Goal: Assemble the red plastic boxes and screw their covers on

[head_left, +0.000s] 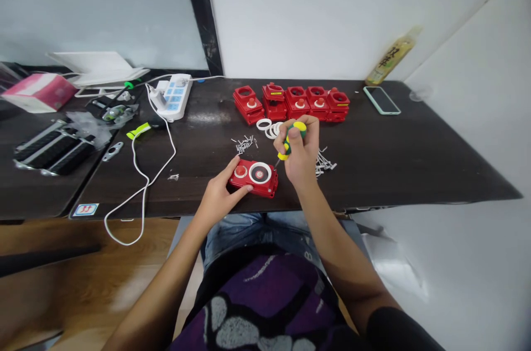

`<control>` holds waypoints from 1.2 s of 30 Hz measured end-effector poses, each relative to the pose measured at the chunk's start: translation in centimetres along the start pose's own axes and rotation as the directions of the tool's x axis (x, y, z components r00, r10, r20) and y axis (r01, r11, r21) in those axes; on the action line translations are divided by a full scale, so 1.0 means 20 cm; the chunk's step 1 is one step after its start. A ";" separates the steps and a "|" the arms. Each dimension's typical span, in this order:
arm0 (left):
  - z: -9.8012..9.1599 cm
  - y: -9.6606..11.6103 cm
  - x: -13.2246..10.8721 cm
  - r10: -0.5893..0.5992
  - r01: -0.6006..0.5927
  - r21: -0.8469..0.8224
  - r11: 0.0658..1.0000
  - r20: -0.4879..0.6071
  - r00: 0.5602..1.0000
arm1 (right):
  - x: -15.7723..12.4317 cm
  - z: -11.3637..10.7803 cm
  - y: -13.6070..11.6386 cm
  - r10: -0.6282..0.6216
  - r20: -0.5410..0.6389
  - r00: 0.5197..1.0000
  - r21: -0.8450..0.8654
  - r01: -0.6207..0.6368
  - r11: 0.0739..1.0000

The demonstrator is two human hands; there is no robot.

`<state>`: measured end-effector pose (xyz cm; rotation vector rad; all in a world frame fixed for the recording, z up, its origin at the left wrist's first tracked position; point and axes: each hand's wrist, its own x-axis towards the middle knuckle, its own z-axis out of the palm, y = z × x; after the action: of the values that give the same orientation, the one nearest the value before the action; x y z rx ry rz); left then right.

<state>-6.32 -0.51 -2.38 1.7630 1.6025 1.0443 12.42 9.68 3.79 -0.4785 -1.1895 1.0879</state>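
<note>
Our left grip [218, 196] is clamped over a red push-button housing [254, 185], which sits near the front edge of the dark wooden table [398, 168]. Our right grip [299, 146] is closed around a green-and-yellow screwdriver [292, 138], its tip just beside the housing's right side. Loose screws [326, 164] lie in small heaps on either side of our hands, and white rings [269, 129] sit just behind them. Beyond stands a tight row of red housings [290, 102]. Farther left, a white power strip [174, 97] trails a white cable [143, 190] over the table's edge, and a pink box [39, 92] sits past it. To the right lie a phone [381, 100] and a tilted bottle [392, 57] against the white wall [332, 14]. A wooden floor [83, 246] shows below on the left.
</note>
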 end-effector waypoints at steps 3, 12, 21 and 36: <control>0.00 0.00 0.00 0.004 -0.004 0.004 1.000 -0.004 1.000 | 0.03 -0.02 0.00 0.017 0.036 0.999 -0.033 -0.016 0.999; 0.00 0.01 0.00 -0.007 0.007 0.010 1.000 0.004 1.000 | 0.00 0.05 0.00 -0.080 -0.162 0.983 0.055 0.090 0.994; 0.00 0.00 0.00 -0.004 0.004 0.001 1.000 -0.003 1.000 | 0.02 0.01 0.00 -0.094 -0.140 0.986 -0.272 0.053 0.961; 0.00 0.01 0.00 0.004 -0.004 -0.003 1.000 -0.005 1.000 | -0.01 0.08 -0.01 -0.023 -0.048 0.999 -0.154 0.015 0.988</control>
<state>-6.26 -0.59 -2.13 1.7644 1.6003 1.0531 11.10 9.00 4.35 -0.6086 -1.2369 0.9672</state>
